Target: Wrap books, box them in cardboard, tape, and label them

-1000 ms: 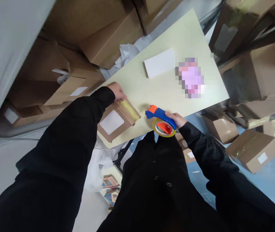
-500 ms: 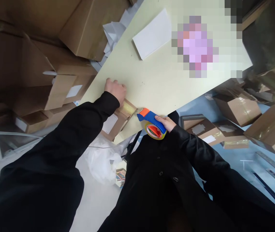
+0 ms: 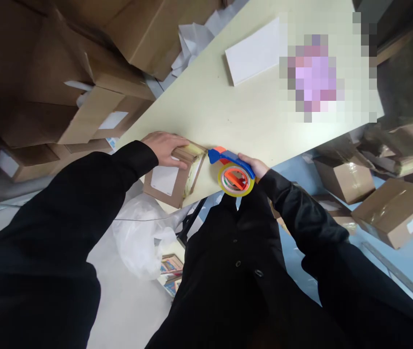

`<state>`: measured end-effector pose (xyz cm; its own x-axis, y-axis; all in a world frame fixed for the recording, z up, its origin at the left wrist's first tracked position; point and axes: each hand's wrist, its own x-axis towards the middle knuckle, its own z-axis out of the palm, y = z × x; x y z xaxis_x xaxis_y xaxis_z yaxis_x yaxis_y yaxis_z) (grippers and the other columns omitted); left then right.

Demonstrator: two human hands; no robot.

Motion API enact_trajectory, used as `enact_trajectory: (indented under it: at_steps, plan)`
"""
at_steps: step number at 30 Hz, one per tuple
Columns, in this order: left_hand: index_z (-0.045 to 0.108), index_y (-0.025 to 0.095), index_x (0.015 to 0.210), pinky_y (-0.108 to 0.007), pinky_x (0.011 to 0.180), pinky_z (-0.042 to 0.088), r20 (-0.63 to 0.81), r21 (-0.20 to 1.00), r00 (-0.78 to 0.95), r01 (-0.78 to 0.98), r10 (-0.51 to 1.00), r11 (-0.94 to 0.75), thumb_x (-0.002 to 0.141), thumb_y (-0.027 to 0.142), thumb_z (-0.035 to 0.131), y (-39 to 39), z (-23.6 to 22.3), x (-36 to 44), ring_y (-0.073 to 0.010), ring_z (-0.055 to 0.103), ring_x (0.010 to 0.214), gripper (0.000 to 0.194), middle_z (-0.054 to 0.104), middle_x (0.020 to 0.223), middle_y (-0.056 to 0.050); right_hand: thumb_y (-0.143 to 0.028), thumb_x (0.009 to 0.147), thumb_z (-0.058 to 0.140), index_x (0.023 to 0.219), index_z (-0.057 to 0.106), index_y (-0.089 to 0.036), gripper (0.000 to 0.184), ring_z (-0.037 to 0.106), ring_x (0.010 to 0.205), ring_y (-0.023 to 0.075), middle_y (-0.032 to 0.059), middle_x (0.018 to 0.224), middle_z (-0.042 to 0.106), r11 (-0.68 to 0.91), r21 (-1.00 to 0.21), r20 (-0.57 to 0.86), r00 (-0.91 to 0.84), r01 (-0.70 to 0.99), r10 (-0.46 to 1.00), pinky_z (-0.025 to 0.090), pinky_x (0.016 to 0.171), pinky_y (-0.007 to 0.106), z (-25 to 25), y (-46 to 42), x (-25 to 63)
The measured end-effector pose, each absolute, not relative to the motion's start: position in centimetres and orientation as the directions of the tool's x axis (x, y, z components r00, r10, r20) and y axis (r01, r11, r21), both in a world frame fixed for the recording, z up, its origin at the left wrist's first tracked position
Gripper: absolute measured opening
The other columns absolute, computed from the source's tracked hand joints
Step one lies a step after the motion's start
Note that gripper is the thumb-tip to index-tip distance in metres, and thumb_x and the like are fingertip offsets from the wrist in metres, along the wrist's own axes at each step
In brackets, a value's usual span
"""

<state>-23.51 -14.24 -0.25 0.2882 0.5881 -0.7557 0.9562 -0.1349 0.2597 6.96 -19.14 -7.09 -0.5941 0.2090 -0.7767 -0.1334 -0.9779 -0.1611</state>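
Observation:
A small cardboard box [image 3: 182, 186] with a white label [image 3: 164, 179] and glossy clear tape along its right end sits at the table's near left edge. My left hand [image 3: 166, 149] rests across the top of it, fingers stretched out and thumb apart. In my right hand [image 3: 255, 165] is a blue and orange tape dispenser [image 3: 233, 157], its roll of clear tape [image 3: 240, 191] facing me. The dispenser's front end is close to the taped end of the box; whether they touch, I cannot tell.
On the pale table [image 3: 209, 114] lie a white pad or flat box [image 3: 253, 51] and a blurred pinkish patch [image 3: 315, 77]. Large cartons [image 3: 119, 114] crowd the left side, more boxes [image 3: 397, 211] the right. A clear plastic bag [image 3: 135, 237] hangs below the near edge.
My left hand has opened out from a curled pose and lies flatter on the box, showing more of it. My right hand has tilted the dispenser, turning the roll more toward me.

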Motion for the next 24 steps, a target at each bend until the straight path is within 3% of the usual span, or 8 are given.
enact_trajectory:
  at_steps: [5, 9, 12, 15, 19, 24]
  plan:
    - [0.055, 0.024, 0.127, -0.035, 0.089, 0.042, -0.695, 0.175, 0.054, 0.98, 0.717, 0.095, 0.066, 0.064, 0.06, -13.3, 0.2, -25.4, -0.0285, 0.058, 0.107, 0.074, 0.064, 0.118, -0.008, -0.055, 0.088, 0.046, 0.092, 0.063, -0.01, 0.048, 0.067, 0.07, 0.0211, 0.0086, 0.077, 0.071, -0.925, -0.38, -0.781, -0.535, 0.0, 0.322, 0.055, 0.075, 0.039, -7.3, -11.0, 3.7]
    - [0.042, 0.019, 0.138, -0.038, 0.099, 0.038, -0.514, 0.357, 0.134, 0.931, 0.847, 0.07, 0.066, 0.055, 0.065, -12.3, 0.1, -23.9, -0.0282, 0.052, 0.117, 0.084, 0.052, 0.134, -0.011, -0.053, 0.088, 0.047, 0.094, 0.062, -0.008, 0.048, 0.066, 0.064, 0.021, 0.0062, 0.068, 0.068, -0.873, -0.48, -0.776, -0.504, 0.085, 0.378, 0.055, 0.07, 0.04, -7.0, -7.7, 2.4]
    - [0.053, 0.02, 0.128, -0.037, 0.097, 0.039, -0.525, 0.461, 0.248, 0.887, 0.814, 0.028, 0.061, 0.052, 0.069, -11.4, -0.5, -22.5, -0.0276, 0.056, 0.111, 0.076, 0.061, 0.123, -0.009, -0.054, 0.084, 0.054, 0.093, 0.063, -0.012, 0.044, 0.066, 0.064, 0.0238, 0.0068, 0.069, 0.069, -0.885, -0.452, -0.788, -0.515, 0.11, 0.338, 0.056, 0.067, 0.042, -7.0, -7.9, 2.5]
    - [0.062, 0.021, 0.117, -0.034, 0.091, 0.043, -0.582, 0.452, 0.212, 0.887, 0.785, 0.096, 0.063, 0.051, 0.069, -11.0, -1.2, -22.1, -0.025, 0.061, 0.099, 0.062, 0.068, 0.104, -0.006, -0.054, 0.083, 0.055, 0.094, 0.064, -0.014, 0.042, 0.067, 0.066, 0.0228, 0.0073, 0.074, 0.071, -0.901, -0.425, -0.8, -0.504, 0.091, 0.326, 0.057, 0.07, 0.041, -7.5, -9.2, 3.0]
    - [0.065, 0.021, 0.113, -0.033, 0.085, 0.044, -0.594, 0.438, 0.149, 0.884, 0.791, 0.162, 0.063, 0.05, 0.07, -11.3, -1.7, -22.5, -0.0236, 0.061, 0.093, 0.057, 0.069, 0.096, -0.005, -0.054, 0.084, 0.055, 0.089, 0.066, -0.015, 0.041, 0.067, 0.067, 0.0218, 0.0085, 0.077, 0.071, -0.912, -0.402, -0.826, -0.461, 0.078, 0.325, 0.057, 0.073, 0.041, -8.2, -11.3, 4.7]
    - [0.066, 0.024, 0.109, -0.032, 0.081, 0.044, -0.579, 0.453, 0.124, 0.871, 0.806, 0.191, 0.064, 0.05, 0.07, -11.7, -1.7, -22.4, -0.0225, 0.061, 0.091, 0.052, 0.069, 0.087, -0.004, -0.045, 0.086, 0.054, 0.091, 0.068, -0.018, 0.031, 0.069, 0.077, 0.0218, 0.0083, 0.087, 0.073, -0.951, -0.296, -0.826, -0.525, 0.092, 0.207, 0.055, 0.08, 0.04, -8.1, -16.1, 9.8]
